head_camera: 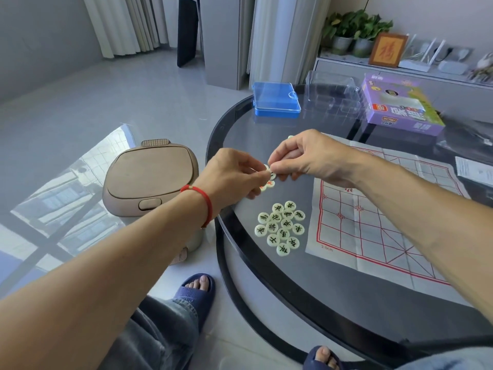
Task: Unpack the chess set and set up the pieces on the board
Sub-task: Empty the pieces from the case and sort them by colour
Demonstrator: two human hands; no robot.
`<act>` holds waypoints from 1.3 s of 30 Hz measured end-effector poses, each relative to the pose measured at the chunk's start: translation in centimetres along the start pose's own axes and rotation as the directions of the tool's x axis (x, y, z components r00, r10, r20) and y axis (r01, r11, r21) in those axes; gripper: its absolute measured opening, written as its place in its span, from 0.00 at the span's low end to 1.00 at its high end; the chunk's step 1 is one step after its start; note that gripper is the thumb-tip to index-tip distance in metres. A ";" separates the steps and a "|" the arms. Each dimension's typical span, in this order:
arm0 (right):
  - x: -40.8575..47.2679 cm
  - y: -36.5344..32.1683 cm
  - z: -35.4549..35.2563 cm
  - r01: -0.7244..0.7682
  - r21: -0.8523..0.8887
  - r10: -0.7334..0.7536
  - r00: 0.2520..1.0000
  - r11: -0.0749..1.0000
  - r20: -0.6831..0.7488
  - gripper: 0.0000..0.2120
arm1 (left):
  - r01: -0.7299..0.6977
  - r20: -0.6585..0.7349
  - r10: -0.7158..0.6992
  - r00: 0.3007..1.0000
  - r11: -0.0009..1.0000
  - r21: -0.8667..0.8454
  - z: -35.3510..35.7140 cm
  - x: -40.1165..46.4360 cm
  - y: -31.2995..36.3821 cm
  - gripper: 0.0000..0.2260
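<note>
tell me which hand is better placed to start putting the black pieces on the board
Right, probably. The board lies right of the cluster of black pieces, on the right hand's side. The left hand would have to cross over. Both hands are pinching pieces now, so either must let go first.

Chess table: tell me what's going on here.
A person is sorting Chinese chess pieces at a round glass table. Both hands meet above it: the left hand and right hand pinch pale round pieces between their fingertips. A cluster of black-lettered pieces lies face up on the glass beside the paper board, which is unfolded and bears no pieces in view. The purple box, a clear tray and a blue case sit at the far side.
</note>
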State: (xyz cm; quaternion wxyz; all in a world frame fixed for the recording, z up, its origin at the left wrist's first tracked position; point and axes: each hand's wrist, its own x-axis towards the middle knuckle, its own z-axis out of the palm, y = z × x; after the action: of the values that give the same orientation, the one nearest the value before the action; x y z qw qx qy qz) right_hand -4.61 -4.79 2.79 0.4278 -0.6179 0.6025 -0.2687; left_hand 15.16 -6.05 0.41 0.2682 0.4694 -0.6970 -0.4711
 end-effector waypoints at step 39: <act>-1.7 0.4 -0.9 -0.004 -0.052 0.003 1.000 0.999 -0.031 0.07 | 0.032 0.022 -0.031 0.999 0.999 -0.043 1.5 -0.2 0.0 0.06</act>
State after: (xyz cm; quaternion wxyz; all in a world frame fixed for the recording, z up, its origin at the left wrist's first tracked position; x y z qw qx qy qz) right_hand -5.78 -3.30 3.17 0.4026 -0.6236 0.6169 -0.2617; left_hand 14.04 -5.29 -0.22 0.2633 0.4697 -0.6819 -0.4950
